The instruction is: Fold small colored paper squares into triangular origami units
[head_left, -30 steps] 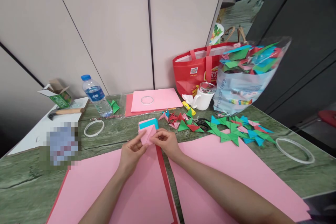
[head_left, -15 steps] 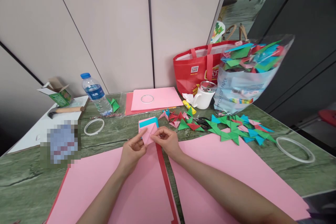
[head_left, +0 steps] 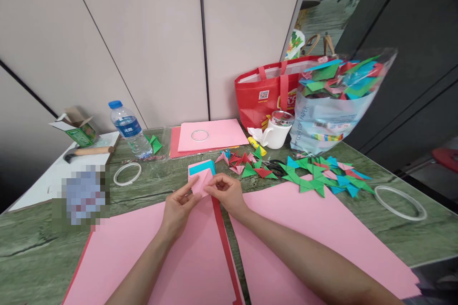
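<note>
Both hands meet at a small folded piece of pink paper (head_left: 201, 183) near the middle of the table. My left hand (head_left: 179, 206) grips its left and lower edges between thumb and fingers. On the right side, my right hand (head_left: 226, 191) pinches the paper's edge with thumb and index finger. Just behind it lies a small stack of blue and pink paper slips (head_left: 202, 168). Under my forearms are two large stacks of pink sheets, the left stack (head_left: 136, 248) with a red edge showing and the right stack (head_left: 304, 233).
Folded green, blue, red and pink paper pieces (head_left: 311, 183) lie at right, by black scissors (head_left: 276, 167). Behind stand a white mug (head_left: 277, 134), a red bag (head_left: 254, 100) and a plastic bag of folded pieces (head_left: 318, 119). At left are a water bottle (head_left: 130, 128) and a hammer (head_left: 89, 151).
My fingers have shifted slightly on the pink paper, with the left thumb now nearer the right fingertips. The view has moved a little; the table items stay put.
</note>
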`<act>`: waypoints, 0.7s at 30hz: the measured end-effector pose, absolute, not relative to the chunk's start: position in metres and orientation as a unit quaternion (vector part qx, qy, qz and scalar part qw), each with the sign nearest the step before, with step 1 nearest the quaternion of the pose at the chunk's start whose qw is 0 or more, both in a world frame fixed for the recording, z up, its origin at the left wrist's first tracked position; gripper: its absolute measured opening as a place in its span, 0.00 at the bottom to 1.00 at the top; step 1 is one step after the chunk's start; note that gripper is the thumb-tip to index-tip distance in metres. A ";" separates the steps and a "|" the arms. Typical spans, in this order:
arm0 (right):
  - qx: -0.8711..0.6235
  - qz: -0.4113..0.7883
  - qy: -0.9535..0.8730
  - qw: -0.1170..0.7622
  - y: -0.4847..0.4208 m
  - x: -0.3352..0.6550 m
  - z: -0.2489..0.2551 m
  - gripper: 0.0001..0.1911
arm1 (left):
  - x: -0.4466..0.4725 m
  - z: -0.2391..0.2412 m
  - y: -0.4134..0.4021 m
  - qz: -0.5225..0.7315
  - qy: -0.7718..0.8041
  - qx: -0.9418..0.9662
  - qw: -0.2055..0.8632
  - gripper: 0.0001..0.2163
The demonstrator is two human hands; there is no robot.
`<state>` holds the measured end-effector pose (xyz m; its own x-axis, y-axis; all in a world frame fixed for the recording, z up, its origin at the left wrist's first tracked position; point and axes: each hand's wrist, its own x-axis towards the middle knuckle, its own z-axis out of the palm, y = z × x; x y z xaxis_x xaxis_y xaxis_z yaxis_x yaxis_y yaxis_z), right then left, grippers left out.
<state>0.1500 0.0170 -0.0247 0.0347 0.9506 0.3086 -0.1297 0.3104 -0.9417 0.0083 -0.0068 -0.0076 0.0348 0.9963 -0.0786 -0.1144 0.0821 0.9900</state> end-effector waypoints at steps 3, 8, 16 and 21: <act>-0.380 0.446 -0.531 0.612 0.017 0.150 -0.025 0.07 | 0.010 -0.005 -0.008 0.501 0.481 0.460 0.553 0.29; -0.375 0.429 -0.553 0.608 0.016 0.151 -0.022 0.04 | 0.013 -0.003 -0.010 0.504 0.496 0.465 0.533 0.30; -0.364 0.433 -0.572 0.594 0.013 0.152 -0.019 0.05 | 0.012 -0.002 -0.010 0.498 0.513 0.500 0.488 0.27; -0.355 0.459 -0.557 0.594 0.013 0.152 -0.023 0.08 | 0.010 -0.001 -0.008 0.481 0.517 0.528 0.471 0.22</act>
